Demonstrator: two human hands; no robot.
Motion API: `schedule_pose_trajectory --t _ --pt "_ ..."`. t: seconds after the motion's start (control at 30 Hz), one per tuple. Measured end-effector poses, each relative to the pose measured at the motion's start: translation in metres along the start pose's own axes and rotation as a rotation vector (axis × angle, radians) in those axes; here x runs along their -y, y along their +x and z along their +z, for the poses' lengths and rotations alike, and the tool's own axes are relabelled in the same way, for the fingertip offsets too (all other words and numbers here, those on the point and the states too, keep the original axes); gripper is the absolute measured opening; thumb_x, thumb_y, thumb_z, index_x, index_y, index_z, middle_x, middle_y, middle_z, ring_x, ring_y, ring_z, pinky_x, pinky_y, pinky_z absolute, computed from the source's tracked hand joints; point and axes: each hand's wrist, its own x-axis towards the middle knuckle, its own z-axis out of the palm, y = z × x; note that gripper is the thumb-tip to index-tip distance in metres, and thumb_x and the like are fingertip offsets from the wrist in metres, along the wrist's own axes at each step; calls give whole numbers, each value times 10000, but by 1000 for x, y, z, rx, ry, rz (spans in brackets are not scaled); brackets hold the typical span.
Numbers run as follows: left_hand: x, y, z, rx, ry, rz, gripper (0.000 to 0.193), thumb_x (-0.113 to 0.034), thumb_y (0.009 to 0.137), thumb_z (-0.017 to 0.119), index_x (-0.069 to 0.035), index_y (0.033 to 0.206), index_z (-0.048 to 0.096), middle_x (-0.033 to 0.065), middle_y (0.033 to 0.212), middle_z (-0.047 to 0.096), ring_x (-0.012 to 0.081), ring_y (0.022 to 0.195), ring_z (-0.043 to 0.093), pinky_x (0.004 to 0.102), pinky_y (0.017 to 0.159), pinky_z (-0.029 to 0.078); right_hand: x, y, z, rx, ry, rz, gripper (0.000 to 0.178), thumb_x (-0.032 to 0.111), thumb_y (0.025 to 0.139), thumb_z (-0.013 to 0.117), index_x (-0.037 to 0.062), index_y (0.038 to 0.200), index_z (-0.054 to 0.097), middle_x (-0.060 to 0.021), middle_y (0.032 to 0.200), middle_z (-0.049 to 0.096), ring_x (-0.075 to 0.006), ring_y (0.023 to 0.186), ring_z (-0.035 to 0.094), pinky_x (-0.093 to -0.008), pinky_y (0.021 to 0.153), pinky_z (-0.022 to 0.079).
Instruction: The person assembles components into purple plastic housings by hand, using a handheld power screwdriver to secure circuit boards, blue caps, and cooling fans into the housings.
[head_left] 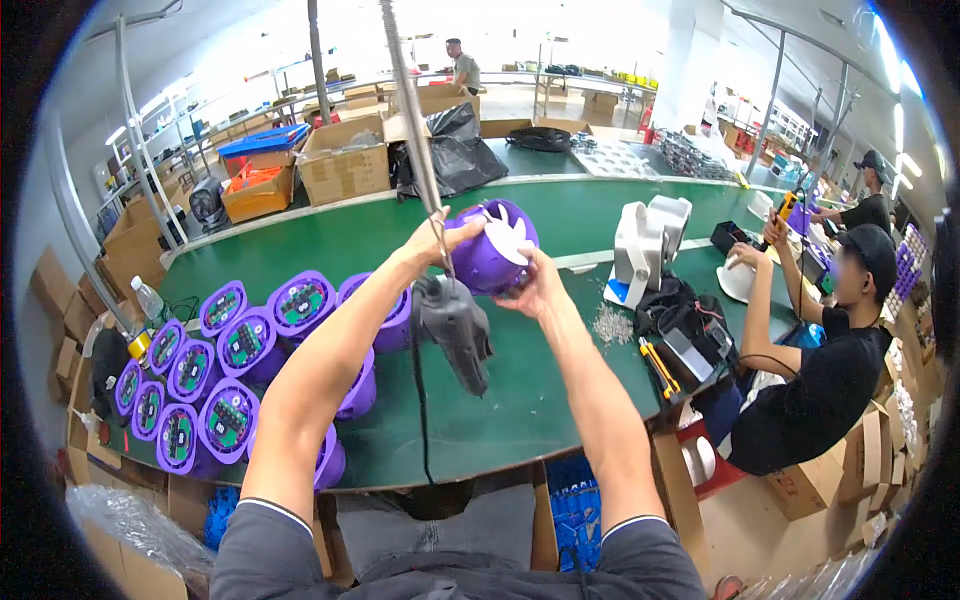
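Purple housing (478,264) with a white insert (508,236) is raised above the middle of a green work surface (525,385), grasped by 2 bare hands, the left hand (458,236) and the right hand (539,286) on opposite sides. Purple units (262,371) with green circuit boards (303,302) crowd the surface's near left corner. Cardboard boxes (345,168) stand along the far edge; at right, a co-worker (815,400) in black grips a yellow tool (787,207).
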Motion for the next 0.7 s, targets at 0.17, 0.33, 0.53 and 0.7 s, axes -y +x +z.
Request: schedule_pose_trajectory --t 0.17,0.33,0.53,0.7 --pt "-16 6 2 162 -13 -52 1123 -546 637 685 27 1354 38 278 1344 221 340 1209 340 454 817 470 -8 26 -6 -59 314 -37 641 290 611 555 111 1209 406 -132 1183 447 -321 1064 448 -545 865 347" --pt "-3 -14 -31 16 348 35 980 -501 687 657 46 1339 169 264 1270 378 331 1154 417 348 876 417 2 103 -19 53 328 -93 646 305 621 563 81 1205 401 -153 1143 446 -332 1030 466 -522 851 386" --pt "-59 -159 -52 195 188 -86 812 -230 779 645 -45 1372 121 215 1365 258 297 1184 395 356 877 417 13 254 -116 -516 -14 -349 793 320 558 660 99 1271 390 -218 1206 426 -341 1090 449 -473 897 394" --pt "-51 -328 -104 -233 144 -252 842 -104 702 672 -46 1369 160 169 1315 351 228 1125 430 351 897 395 -2 227 -39 -741 -674 -225 930 493 568 700 145 1335 306 -291 1264 330 -400 1167 339 -461 976 289"
